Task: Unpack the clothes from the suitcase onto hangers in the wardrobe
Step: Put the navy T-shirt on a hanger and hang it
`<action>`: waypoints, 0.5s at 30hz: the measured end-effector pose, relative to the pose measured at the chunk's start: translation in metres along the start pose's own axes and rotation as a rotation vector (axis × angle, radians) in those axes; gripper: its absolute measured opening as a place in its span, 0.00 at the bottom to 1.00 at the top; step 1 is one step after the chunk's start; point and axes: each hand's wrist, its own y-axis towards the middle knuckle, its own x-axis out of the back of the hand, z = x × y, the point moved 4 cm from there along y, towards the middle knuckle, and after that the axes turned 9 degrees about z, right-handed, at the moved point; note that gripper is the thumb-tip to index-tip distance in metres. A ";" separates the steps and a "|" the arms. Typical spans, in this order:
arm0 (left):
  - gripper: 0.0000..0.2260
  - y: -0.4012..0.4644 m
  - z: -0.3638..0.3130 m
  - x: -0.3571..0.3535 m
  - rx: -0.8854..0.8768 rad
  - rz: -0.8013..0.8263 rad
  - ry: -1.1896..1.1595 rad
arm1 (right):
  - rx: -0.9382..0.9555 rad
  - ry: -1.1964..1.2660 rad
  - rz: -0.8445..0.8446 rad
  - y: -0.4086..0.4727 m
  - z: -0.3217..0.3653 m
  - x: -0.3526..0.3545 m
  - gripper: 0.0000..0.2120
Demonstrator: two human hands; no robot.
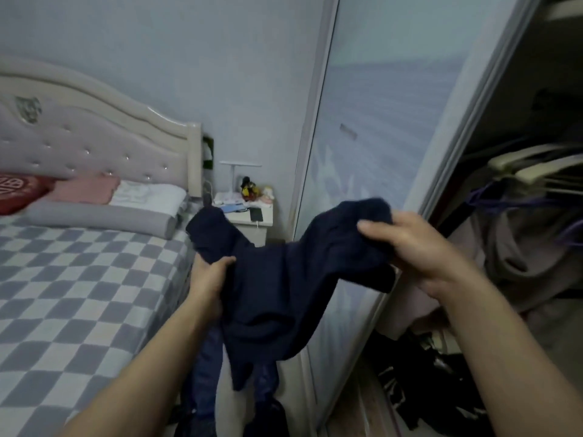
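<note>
A dark navy garment (277, 288) hangs in mid-air at the centre of the view, stretched between both hands. The left hand (209, 275) grips its left part with fingers and thumb curled round the cloth, and one end of the fabric sticks up above that hand toward 11 o'clock. The right hand (410, 247) pinches a bunched fold at the garment's upper right, thumb on top and fingers beneath. The rest of the cloth sags between the hands and trails down toward 6 o'clock, in front of the person's legs.

At 9 o'clock lies a bed (79, 279) with a blue-and-white checked cover, a grey bolster, pink, white and red pillows and a padded pale headboard (94, 130). Past its far corner, near 12 o'clock from the garment, a white nightstand (252, 225) carries a lamp, small figures and a dark phone.

A sliding wardrobe door (378, 137) runs up the middle right. At 3 o'clock the wardrobe (536, 152) stands open; pale hangers (520, 171) hang there in a blurred cluster with a greyish garment below them. Dark clothes (426, 389) lie heaped on its floor at 5 o'clock.
</note>
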 end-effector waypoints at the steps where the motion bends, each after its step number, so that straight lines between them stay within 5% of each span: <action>1: 0.18 -0.007 -0.019 -0.012 -0.196 0.010 0.155 | -0.049 -0.385 -0.075 0.004 -0.006 0.004 0.14; 2: 0.22 -0.017 -0.035 -0.026 -0.383 0.024 0.289 | -0.064 -0.672 -0.139 0.007 -0.008 0.004 0.21; 3: 0.24 -0.028 -0.048 -0.041 -0.532 0.062 0.389 | -0.060 -0.675 -0.142 0.008 -0.010 -0.003 0.25; 6: 0.28 -0.056 -0.060 -0.081 -0.832 0.268 0.555 | 0.035 -0.121 0.028 0.006 -0.008 -0.036 0.24; 10: 0.28 -0.068 -0.053 -0.089 -0.923 0.258 0.701 | 0.198 0.108 0.050 0.007 -0.003 -0.055 0.17; 15: 0.27 -0.069 -0.061 -0.082 -0.873 0.254 0.756 | 0.288 0.042 -0.070 0.007 -0.011 -0.052 0.14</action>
